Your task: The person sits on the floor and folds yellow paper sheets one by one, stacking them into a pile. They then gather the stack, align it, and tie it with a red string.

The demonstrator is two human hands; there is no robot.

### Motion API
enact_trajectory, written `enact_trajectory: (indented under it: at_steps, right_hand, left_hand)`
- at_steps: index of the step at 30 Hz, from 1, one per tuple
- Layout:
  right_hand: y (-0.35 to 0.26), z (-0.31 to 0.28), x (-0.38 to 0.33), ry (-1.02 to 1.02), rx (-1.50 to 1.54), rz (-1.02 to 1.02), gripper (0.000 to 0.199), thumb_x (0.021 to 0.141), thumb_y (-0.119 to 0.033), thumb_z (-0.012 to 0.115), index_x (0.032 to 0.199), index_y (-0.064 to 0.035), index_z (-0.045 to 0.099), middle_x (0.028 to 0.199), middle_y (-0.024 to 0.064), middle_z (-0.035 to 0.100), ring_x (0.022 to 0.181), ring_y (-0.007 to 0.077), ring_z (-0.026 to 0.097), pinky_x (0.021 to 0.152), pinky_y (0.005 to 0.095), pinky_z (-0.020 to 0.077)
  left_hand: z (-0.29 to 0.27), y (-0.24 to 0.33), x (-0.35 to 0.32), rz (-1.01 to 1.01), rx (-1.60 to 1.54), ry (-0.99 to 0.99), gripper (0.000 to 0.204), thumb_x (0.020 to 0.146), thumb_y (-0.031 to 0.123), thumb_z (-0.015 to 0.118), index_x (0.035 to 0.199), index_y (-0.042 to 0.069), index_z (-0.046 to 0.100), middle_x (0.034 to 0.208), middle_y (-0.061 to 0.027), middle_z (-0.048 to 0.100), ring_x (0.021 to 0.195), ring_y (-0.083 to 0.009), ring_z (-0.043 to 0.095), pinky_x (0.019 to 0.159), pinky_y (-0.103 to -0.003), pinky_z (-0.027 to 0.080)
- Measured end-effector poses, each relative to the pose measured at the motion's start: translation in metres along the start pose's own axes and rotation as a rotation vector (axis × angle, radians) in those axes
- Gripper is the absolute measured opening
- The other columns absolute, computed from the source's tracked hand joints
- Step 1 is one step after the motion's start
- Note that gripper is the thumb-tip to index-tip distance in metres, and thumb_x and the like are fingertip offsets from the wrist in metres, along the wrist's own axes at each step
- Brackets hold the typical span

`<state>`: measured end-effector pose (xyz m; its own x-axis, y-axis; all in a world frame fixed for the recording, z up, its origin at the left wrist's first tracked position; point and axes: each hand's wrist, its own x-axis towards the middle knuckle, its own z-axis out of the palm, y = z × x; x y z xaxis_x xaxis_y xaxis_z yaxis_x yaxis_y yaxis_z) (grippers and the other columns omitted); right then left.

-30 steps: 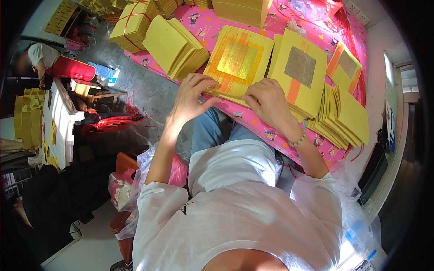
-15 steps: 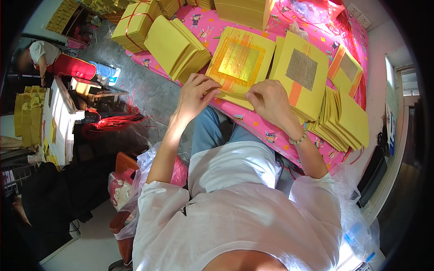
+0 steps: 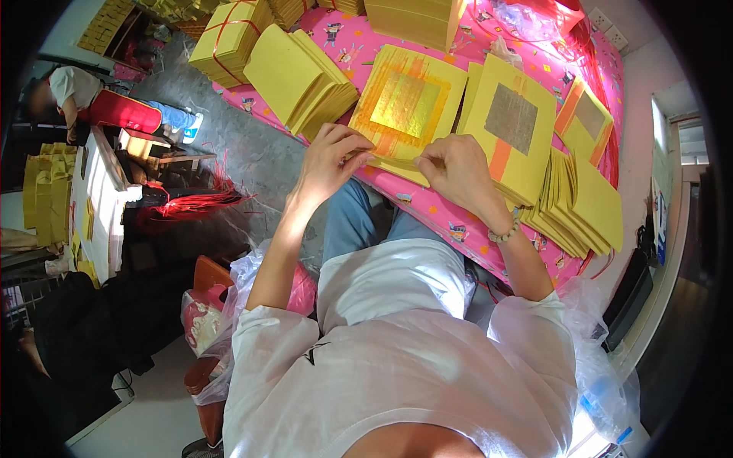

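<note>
Sitting beyond and left of the grip, a red-tied yellow bundle point(image 3: 231, 44) comes first, then a loose yellow stack point(image 3: 298, 80), nearer the fingers. Next, the left hand point(image 3: 336, 160) — thumb and fingers drawn narrow — pinches the near edge of the gold-square paper point(image 3: 405, 107), which lies between and just beyond both hands on a pink printed cloth point(image 3: 427, 214). At that edge's other end, the right hand point(image 3: 456, 172) pinches too, fingers curled. Just right of it lies the silver-square stack point(image 3: 513, 114) — farther right, a fanned yellow pile point(image 3: 576, 202).
</note>
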<state>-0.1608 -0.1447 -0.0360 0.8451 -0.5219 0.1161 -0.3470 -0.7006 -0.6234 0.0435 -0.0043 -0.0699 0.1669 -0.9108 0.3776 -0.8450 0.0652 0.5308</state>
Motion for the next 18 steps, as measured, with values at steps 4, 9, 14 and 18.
enact_trajectory:
  at_steps: [4, 9, 14, 18]
  right_hand:
    - [-0.003, -0.003, 0.001, -0.008, -0.025, -0.001, 0.020, 0.074, -0.016, 0.065, 0.063, 0.0002, 0.067, 0.058, 0.0194, 0.059, 0.059, 0.0357, 0.059, 0.065, 0.0441, 0.0469]
    - [0.004, 0.002, 0.000, 0.045, 0.024, -0.055, 0.017, 0.075, -0.013, 0.066, 0.068, 0.0021, 0.066, 0.057, 0.0163, 0.058, 0.053, 0.0310, 0.058, 0.054, 0.0393, 0.0439]
    - [-0.007, -0.009, -0.001, 0.077, -0.018, -0.079, 0.017, 0.078, -0.016, 0.067, 0.072, 0.0005, 0.067, 0.066, 0.0149, 0.062, 0.069, 0.0305, 0.061, 0.065, 0.0388, 0.0459]
    - [-0.011, -0.016, 0.000, 0.233, 0.079, -0.183, 0.024, 0.078, -0.020, 0.071, 0.090, -0.0003, 0.064, 0.089, 0.0157, 0.062, 0.091, 0.0318, 0.059, 0.080, 0.0400, 0.0468]
  left_hand:
    - [-0.002, 0.002, 0.000, -0.034, -0.017, -0.031, 0.021, 0.075, 0.019, 0.076, 0.093, 0.009, 0.069, 0.095, -0.0046, 0.063, 0.092, -0.0251, 0.055, 0.077, -0.035, 0.047]
    - [-0.010, 0.012, 0.005, 0.021, 0.061, -0.084, 0.027, 0.075, 0.027, 0.076, 0.096, 0.012, 0.069, 0.094, -0.0036, 0.061, 0.091, -0.0246, 0.054, 0.077, -0.035, 0.045]
    - [-0.003, 0.020, 0.013, 0.060, 0.200, -0.109, 0.028, 0.076, 0.018, 0.072, 0.103, 0.014, 0.067, 0.097, -0.0023, 0.059, 0.090, -0.0237, 0.054, 0.078, -0.033, 0.040]
    - [0.007, 0.018, 0.022, 0.095, 0.168, 0.013, 0.027, 0.078, 0.004, 0.065, 0.104, 0.013, 0.066, 0.099, -0.0029, 0.062, 0.090, -0.0245, 0.055, 0.077, -0.035, 0.042]
